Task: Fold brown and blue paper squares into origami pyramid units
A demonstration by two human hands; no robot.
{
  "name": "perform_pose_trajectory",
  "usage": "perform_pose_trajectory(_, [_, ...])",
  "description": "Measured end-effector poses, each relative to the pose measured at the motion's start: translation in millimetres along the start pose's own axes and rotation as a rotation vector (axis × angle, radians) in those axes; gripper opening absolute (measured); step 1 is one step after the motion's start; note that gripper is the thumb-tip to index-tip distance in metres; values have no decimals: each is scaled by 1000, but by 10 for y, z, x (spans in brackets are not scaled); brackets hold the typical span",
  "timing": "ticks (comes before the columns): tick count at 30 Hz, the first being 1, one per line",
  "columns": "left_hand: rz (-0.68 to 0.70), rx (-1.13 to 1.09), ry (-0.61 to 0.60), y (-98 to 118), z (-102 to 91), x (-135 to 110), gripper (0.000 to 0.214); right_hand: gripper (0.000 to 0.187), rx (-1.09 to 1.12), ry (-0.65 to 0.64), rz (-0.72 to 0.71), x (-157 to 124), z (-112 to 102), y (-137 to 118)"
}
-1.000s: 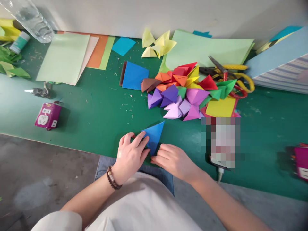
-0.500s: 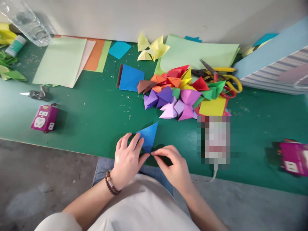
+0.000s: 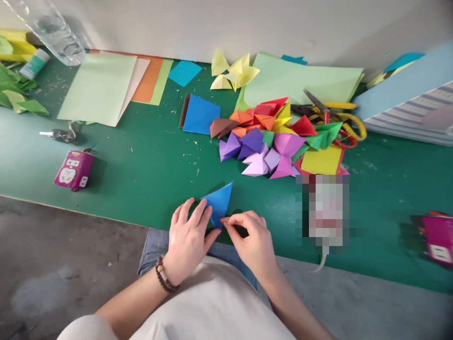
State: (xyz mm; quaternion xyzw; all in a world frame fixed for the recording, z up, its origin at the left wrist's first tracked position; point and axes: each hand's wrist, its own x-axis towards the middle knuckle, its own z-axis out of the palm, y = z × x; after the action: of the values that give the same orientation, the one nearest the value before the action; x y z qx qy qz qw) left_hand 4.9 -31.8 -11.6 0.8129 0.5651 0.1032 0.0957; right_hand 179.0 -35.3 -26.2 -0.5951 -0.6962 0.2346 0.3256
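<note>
A blue folded paper triangle (image 3: 220,202) lies on the green table (image 3: 148,174) near its front edge. My left hand (image 3: 187,236) presses flat on the triangle's left side, fingers spread. My right hand (image 3: 251,238) pinches the triangle's lower tip between thumb and forefinger. A bead bracelet (image 3: 163,276) is on my left wrist.
A heap of folded coloured paper shapes (image 3: 272,137) lies behind the triangle, with scissors (image 3: 332,113) beside it. Paper sheets (image 3: 102,85) and a blue square (image 3: 200,114) lie farther back. A pink box (image 3: 73,169) sits at left, another (image 3: 439,238) at right. A plastic bottle (image 3: 49,28) lies far left.
My right hand has slid left and curled from lying flat into a pinch on the triangle's lower tip. The left hand stays pressed on the paper.
</note>
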Motion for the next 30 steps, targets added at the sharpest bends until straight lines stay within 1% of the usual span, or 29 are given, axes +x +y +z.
perform_pose_trajectory(8, [-12,-42,5,-10,9,7,42,13,0,21,29,78,9,41])
perform_pose_trajectory(18, [12,-4,-1,2,-5,-1,40,13,-6,47,65,214,17,78])
perform_pose_trajectory(25, [23,14,-16,5,-22,-12,41,14,-29,89,68,333,40,123])
perform_pose_trajectory(30, [31,16,-21,-3,-18,-16,41,15,-27,130,107,434,53,157])
